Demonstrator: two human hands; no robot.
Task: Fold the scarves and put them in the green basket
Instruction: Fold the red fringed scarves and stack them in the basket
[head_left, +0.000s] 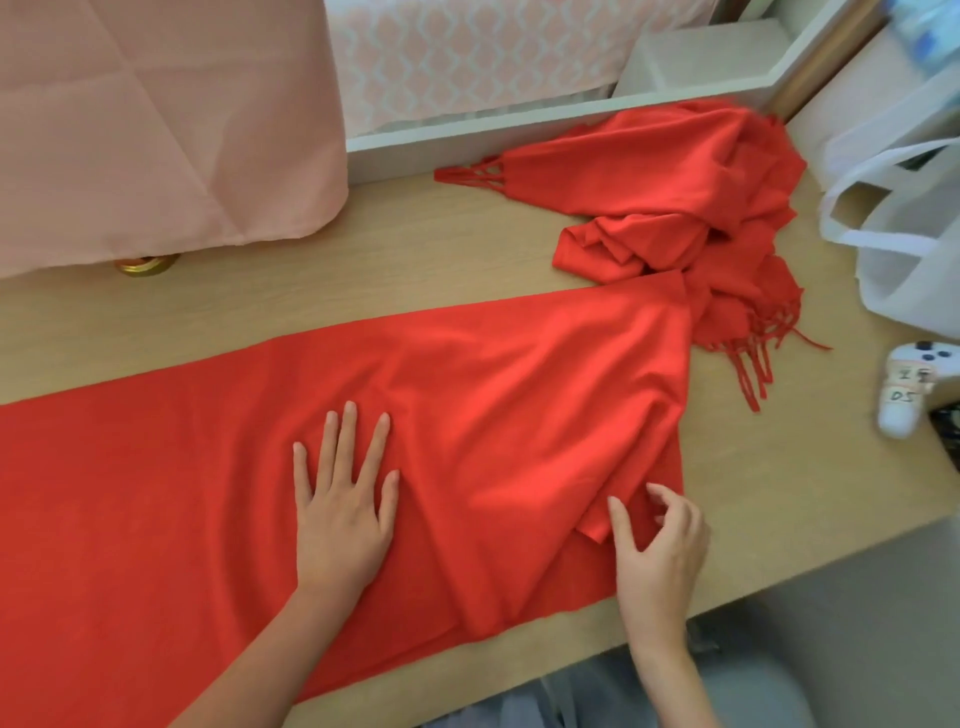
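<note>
- Status: early stage. No scarf is fully folded, and no green basket appears in the view.
- Spread scarf (208, 467): lies flat lengthwise on the counter (415, 270). Its right end is turned back over itself in a loose, slanted first fold with creases.
- Left hand (343, 519): released, palm down and fingers straight, pressing the middle of the spread scarf.
- Right hand (660, 551): at the near corner of the turned-back flap, fingers curled. Whether they pinch the cloth cannot be told.
- Crumpled scarf (675, 176): an unfolded heap with fringe, at the far right of the counter, touching the flap's far corner.
- Remaining, as judged: square the fold, finish folding the spread scarf, fold the crumpled scarf, then place both in the basket.
</note>
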